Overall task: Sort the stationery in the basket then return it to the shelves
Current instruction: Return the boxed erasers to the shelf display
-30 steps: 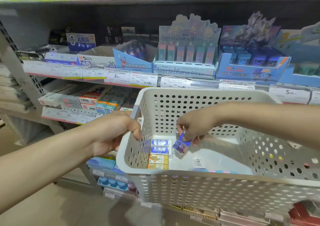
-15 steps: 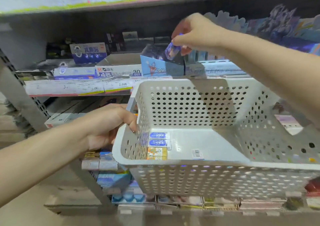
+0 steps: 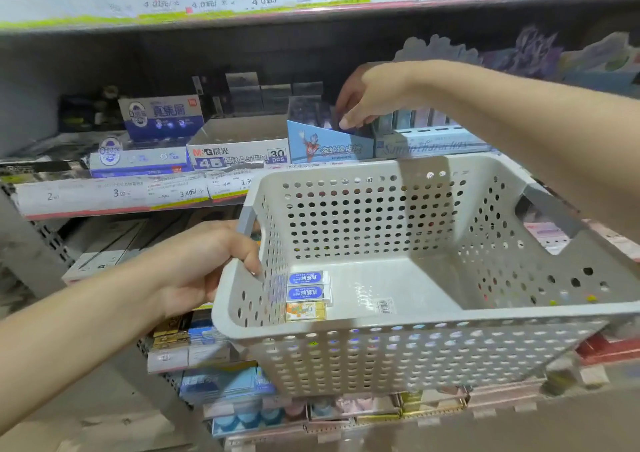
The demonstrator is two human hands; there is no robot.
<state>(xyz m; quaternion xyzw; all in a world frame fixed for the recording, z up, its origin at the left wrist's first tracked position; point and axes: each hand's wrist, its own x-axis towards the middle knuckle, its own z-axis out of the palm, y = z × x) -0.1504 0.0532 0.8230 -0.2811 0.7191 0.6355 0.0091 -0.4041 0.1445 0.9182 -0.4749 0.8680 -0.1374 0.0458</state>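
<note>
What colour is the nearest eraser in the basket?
Orange and yellow wrapper on the nearest eraser, clearest in the head view.

Basket (image 3: 398, 358), pale grey-beige plastic, perforated all over with round holes, grey handles; inside, 2 erasers (image 3: 307, 285) in blue-and-white sleeves, 1 eraser (image 3: 305, 311) in orange-and-yellow; on shelf, display box (image 3: 329, 145), light blue with red-and-silver figure.

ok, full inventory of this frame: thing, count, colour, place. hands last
basket: 1, pale grey, perforated, held in front of the shelves
erasers: 3 visible, two blue, one orange, basket floor by its left wall
barcode sticker: 1, white, basket floor
eraser box: 1, white and blue, middle shelf
cartoon box: 1, light blue, right of the eraser box
price tags: several, white, shelf edge
left hand: grips the basket's left handle
right hand: reaching into the cartoon box; contents hidden
</note>
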